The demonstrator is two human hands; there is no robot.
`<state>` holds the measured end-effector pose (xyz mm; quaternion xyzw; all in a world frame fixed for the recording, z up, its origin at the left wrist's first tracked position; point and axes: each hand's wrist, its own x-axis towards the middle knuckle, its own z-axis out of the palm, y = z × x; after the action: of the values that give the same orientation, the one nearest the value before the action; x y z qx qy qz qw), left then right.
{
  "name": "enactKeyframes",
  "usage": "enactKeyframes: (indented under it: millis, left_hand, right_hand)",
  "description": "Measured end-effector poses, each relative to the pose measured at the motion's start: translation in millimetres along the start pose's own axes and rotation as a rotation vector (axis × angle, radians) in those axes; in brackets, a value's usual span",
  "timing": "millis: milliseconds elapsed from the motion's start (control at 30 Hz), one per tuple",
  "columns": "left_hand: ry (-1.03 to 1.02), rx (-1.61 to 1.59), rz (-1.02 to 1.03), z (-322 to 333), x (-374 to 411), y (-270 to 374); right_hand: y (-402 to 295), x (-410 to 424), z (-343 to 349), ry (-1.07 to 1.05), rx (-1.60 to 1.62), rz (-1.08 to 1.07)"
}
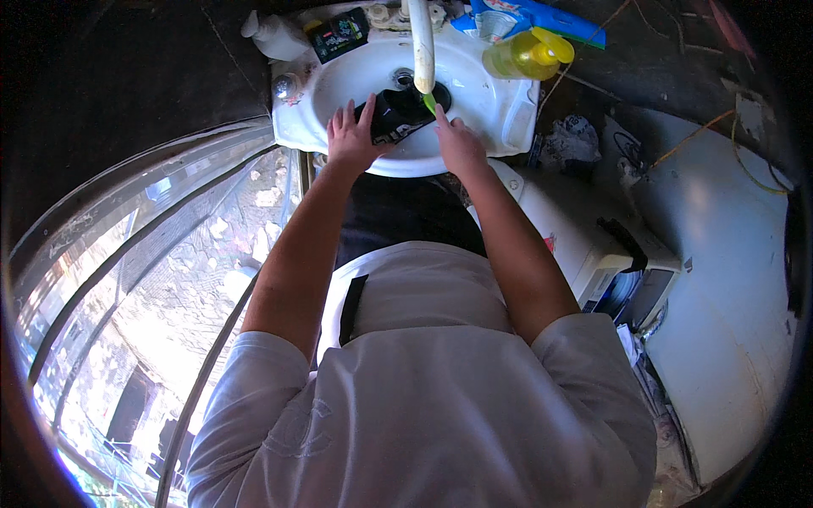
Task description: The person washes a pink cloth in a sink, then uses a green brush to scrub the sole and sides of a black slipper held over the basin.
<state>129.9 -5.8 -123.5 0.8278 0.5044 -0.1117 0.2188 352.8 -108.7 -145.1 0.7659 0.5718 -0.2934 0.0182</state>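
A black shoe with pale lettering on its side (406, 114) lies slantwise in the white washbasin (397, 166), below the tip of the pale tap spout (422, 51). My left hand (357, 136) rests with spread fingers on the shoe's left end. My right hand (460, 140) holds a slim green handle (430, 103), its index finger stretched along it, at the shoe's right end. The head of this green tool is hidden by the spout and shoe. Whether water runs cannot be told.
On the basin's back rim stand a white bottle (279, 38), a black packet (340, 35), a blue packet (533, 19) and a yellow pump bottle (524, 56). A chrome knob (286, 86) sits at the rim's left. A pale appliance or container (571, 247) stands right of my body.
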Motion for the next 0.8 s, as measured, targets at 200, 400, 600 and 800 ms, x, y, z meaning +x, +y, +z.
enactKeyframes:
  millis: [200, 400, 600, 800]
  left_hand:
    - [-0.071, -0.067, 0.025, 3, 3, -5]
    - [-0.088, -0.047, 0.003, 6, 3, -4]
    - [-0.129, -0.032, -0.004, 7, 5, -7]
    - [-0.132, -0.008, -0.002, 4, 4, -5]
  right_hand:
    - [12, -6, -9, 0.007, -0.028, 0.053]
    - [11, -12, -34, -0.145, 0.007, 0.122]
    - [15, -12, -32, -0.219, -0.014, -0.023]
    - [12, -21, -35, -0.227, -0.041, -0.022]
